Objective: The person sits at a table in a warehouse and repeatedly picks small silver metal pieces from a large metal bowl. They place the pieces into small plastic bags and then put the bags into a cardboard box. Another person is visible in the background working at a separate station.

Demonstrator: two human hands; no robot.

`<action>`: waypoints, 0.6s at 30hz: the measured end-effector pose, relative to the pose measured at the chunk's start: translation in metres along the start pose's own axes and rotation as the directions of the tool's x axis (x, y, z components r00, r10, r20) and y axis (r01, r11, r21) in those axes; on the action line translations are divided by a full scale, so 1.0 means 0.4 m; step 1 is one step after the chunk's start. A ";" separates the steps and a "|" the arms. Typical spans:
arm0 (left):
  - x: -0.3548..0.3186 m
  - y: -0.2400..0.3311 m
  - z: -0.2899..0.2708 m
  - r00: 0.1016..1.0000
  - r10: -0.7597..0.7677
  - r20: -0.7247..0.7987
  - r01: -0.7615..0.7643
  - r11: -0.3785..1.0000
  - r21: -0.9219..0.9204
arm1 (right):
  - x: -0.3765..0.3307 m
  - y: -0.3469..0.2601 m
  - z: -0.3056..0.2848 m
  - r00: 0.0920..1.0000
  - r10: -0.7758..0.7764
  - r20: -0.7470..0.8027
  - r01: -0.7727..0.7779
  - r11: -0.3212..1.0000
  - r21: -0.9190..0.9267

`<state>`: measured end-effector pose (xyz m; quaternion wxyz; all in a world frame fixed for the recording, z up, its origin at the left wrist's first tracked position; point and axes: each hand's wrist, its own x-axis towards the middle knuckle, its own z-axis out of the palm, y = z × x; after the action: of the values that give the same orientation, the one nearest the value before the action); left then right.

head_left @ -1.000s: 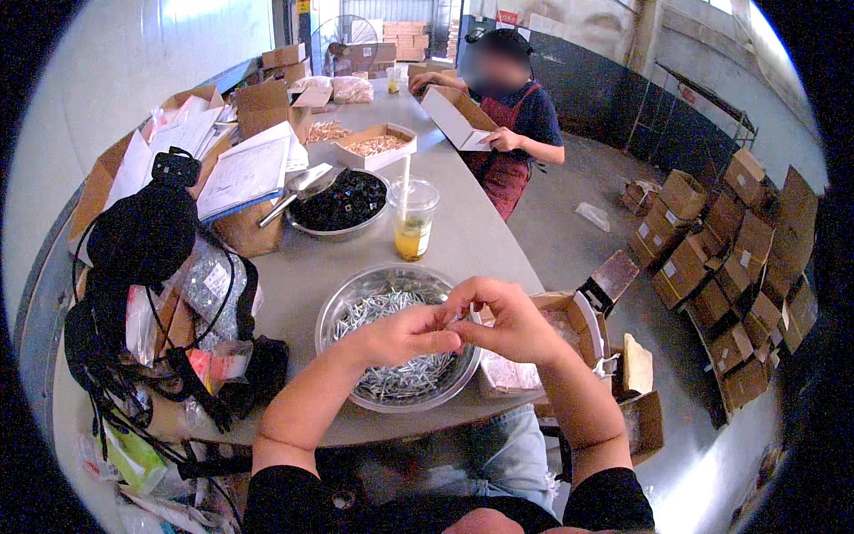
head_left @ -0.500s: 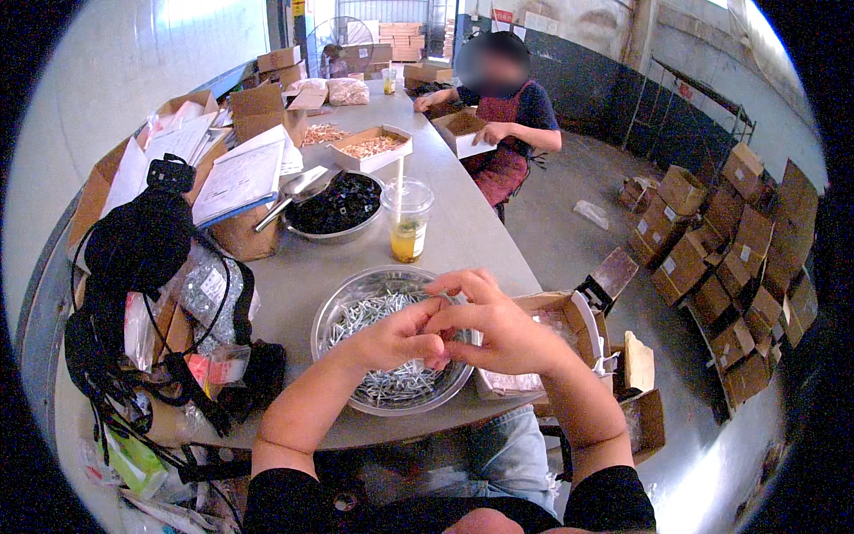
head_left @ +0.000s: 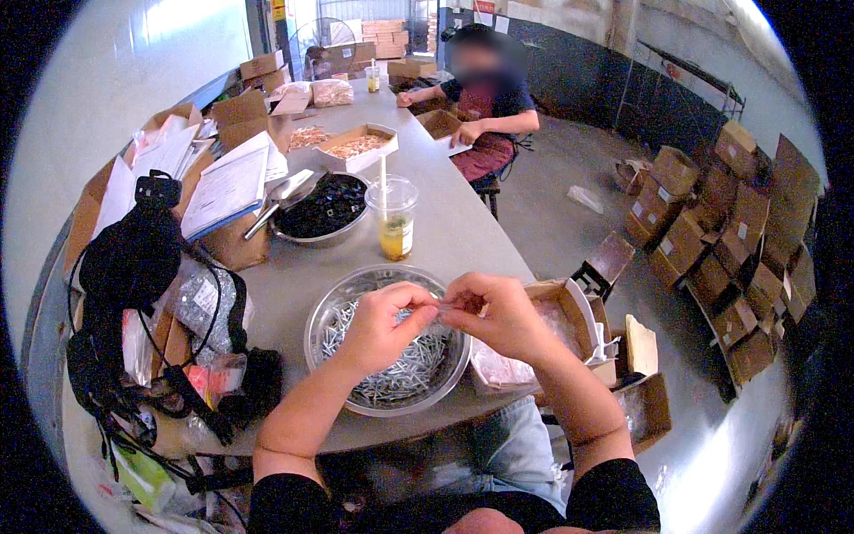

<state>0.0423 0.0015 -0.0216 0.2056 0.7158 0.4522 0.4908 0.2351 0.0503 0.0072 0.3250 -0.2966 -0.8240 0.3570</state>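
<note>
My left hand and my right hand meet above a round metal bowl on the table. Thumb and fingers are pinched together on both, the fingertips almost touching. Something small and pale seems to be between them, too small to make out. Inside the bowl lies a heap of thin silvery screws or nails, partly hidden under my left hand. Right of the bowl, below my right hand, stands an open cardboard box with clear plastic packets in it.
Behind the bowl stand a lidded drink cup with a straw and a bowl of black parts holding a metal scoop. Black bag and straps crowd the left. A co-worker sits at the far right edge. Cartons pile up on the floor.
My hands have moved apart from their overlapping position and now meet at the fingertips in a pinch. The view has shifted slightly. The co-worker leans a little differently over the box.
</note>
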 end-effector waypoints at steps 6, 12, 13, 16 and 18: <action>-0.027 0.055 0.021 0.998 0.068 0.018 -0.070 0.984 0.161 | -0.041 0.011 -0.013 0.983 -0.180 0.028 0.182 0.979 -0.089; -0.050 0.060 0.098 0.981 0.093 0.169 -0.114 0.986 0.121 | -0.176 0.051 -0.086 0.975 -0.205 -0.084 0.184 0.960 -0.213; -0.045 0.061 0.105 0.976 0.098 0.192 -0.129 0.980 0.153 | -0.220 0.069 -0.118 0.975 -0.168 -0.143 0.133 0.964 -0.230; -0.033 0.042 0.104 0.938 0.066 0.341 -0.162 0.952 0.261 | -0.389 0.122 -0.246 0.924 0.168 -0.343 -0.220 0.969 -0.116; -0.026 0.032 0.113 0.895 0.058 0.443 -0.216 0.924 0.316 | -0.519 0.170 -0.325 0.826 0.326 -0.460 -0.434 0.888 -0.152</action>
<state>0.0872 -0.0070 -0.0373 0.1302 0.8612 0.4254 0.2459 0.4768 -0.0091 -0.0440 0.3770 -0.5642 -0.6957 0.2356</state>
